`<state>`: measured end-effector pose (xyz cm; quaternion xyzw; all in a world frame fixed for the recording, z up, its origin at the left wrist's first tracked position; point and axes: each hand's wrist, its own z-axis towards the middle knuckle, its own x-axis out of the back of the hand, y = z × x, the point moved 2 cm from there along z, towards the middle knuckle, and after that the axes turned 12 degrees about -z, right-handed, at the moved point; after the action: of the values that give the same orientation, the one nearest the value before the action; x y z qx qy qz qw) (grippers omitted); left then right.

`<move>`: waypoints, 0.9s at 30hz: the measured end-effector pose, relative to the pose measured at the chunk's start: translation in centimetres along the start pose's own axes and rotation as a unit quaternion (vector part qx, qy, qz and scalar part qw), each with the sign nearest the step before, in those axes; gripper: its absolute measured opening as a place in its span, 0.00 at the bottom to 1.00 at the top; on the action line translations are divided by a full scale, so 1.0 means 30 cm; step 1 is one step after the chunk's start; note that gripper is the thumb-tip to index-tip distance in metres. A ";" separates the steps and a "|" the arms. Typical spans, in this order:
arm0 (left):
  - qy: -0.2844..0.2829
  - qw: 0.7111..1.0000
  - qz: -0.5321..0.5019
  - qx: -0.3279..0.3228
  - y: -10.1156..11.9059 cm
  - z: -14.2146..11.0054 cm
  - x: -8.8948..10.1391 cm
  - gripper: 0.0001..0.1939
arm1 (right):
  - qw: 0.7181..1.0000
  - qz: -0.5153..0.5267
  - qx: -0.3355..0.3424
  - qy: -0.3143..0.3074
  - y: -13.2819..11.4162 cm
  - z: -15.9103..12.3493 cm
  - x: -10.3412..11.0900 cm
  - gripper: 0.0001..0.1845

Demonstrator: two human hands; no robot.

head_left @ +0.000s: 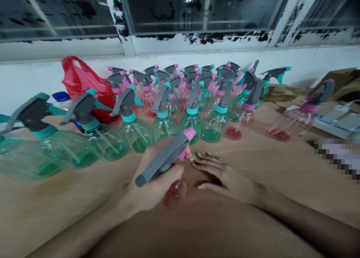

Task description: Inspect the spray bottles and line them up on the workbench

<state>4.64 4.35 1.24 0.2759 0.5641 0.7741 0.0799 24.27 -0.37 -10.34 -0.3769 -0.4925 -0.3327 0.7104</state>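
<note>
My left hand (152,179) is closed around the neck of a pink spray bottle (174,192), near the table's front. Its grey sprayer head with a pink nozzle points away and to the right, and my fingers hide the collar. Just right of that bottle, my right hand (222,173) rests on the tabletop with its fingers stretched out, holding nothing. Beyond both hands stands a row of green spray bottles with teal collars, among them a green spray bottle (191,125) directly ahead.
More pink and green spray bottles crowd behind the front row. A red plastic bag (81,80) sits at back left. To the right are a pink bottle (295,121), a white power strip (337,119) and a blurred-out flat object (339,155). A windowed wall (197,48) bounds the wooden table (225,224).
</note>
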 end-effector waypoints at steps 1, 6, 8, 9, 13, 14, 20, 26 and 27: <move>-0.004 1.000 0.008 -0.011 0.006 0.000 -0.003 0.10 | 1.000 0.000 -0.002 -0.003 -0.001 0.000 0.001 0.31; -0.003 1.000 0.017 -0.015 0.000 0.003 -0.016 0.14 | 1.000 0.009 -0.003 0.002 0.000 -0.001 0.000 0.32; 0.001 1.000 0.004 -0.025 -0.009 0.001 -0.020 0.16 | 1.000 0.014 0.003 0.010 0.001 -0.002 -0.002 0.32; 0.005 1.000 0.000 -0.029 -0.012 0.000 -0.022 0.17 | 1.000 0.016 0.004 0.012 0.002 -0.002 -0.003 0.32; 0.003 1.000 0.016 -0.011 -0.022 -0.005 -0.020 0.18 | 1.000 0.018 0.004 0.013 0.002 -0.002 0.000 0.32; -0.002 1.000 0.020 -0.002 -0.022 -0.005 -0.019 0.18 | 1.000 0.020 0.004 0.012 0.002 -0.002 0.001 0.33; -0.035 0.999 0.011 0.024 -0.019 0.003 -0.013 0.21 | 1.000 0.024 0.009 0.017 0.002 -0.002 0.003 0.32; -0.029 0.999 0.001 0.029 -0.007 0.007 -0.018 0.21 | 1.000 0.017 0.006 0.012 0.004 -0.002 -0.003 0.32; -0.032 0.999 -0.003 0.032 -0.006 0.007 -0.019 0.21 | 1.000 0.016 0.004 0.009 0.004 -0.002 -0.003 0.32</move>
<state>5.18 4.34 0.94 0.3016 0.5864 0.7462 0.0915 24.37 -0.35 -10.46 -0.3787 -0.4816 -0.3226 0.7215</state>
